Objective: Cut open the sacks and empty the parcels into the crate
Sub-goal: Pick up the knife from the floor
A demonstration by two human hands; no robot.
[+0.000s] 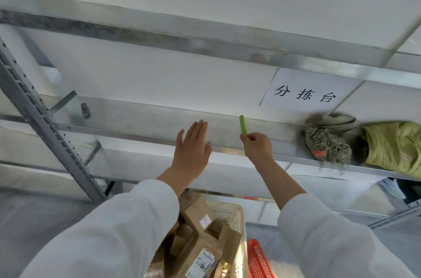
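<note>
In front of the metal shelf [141, 116], right hand [258, 146] pinching a slim green cutter [242, 126] upright, tip above the knuckles, left hand [191, 150] flat, fingers straight, parcels [198, 214] in the cream crate [238, 212] below the shelf

Bright, even, soft daylight around me, hardly any shadows; my view bends at the edges, with motion blur at right.
</note>
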